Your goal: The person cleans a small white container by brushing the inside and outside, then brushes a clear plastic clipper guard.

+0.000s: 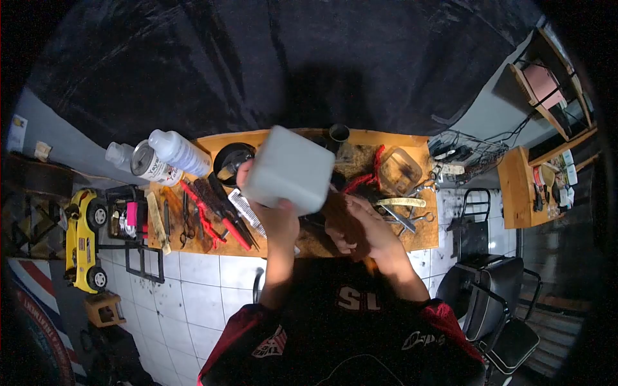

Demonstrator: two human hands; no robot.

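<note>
My left hand (pixel 275 217) is wrapped round a pale grey-white box-shaped container (pixel 291 168), lifted above the middle of the wooden table. Motion blurs the container slightly, and its far side is hidden. Just right of it, my right hand (pixel 372 225) is closed on a dark brown object (pixel 342 220) whose kind I cannot make out. Below and left of the container lies a white comb (pixel 246 211). Scissors (pixel 421 217) and a pale yellow-handled tool (pixel 402 202) rest to the right of my right hand.
On the wooden table (pixel 273 246) are a black bowl (pixel 222 175), a spray can (pixel 154 164), a bottle (pixel 183 153), red-handled tools (pixel 235 233) and a clear plastic tub (pixel 399 170). A yellow toy car (pixel 82 241) is at left. Black chairs (pixel 496 296) stand right; a dark curtain (pixel 257 64) hangs behind.
</note>
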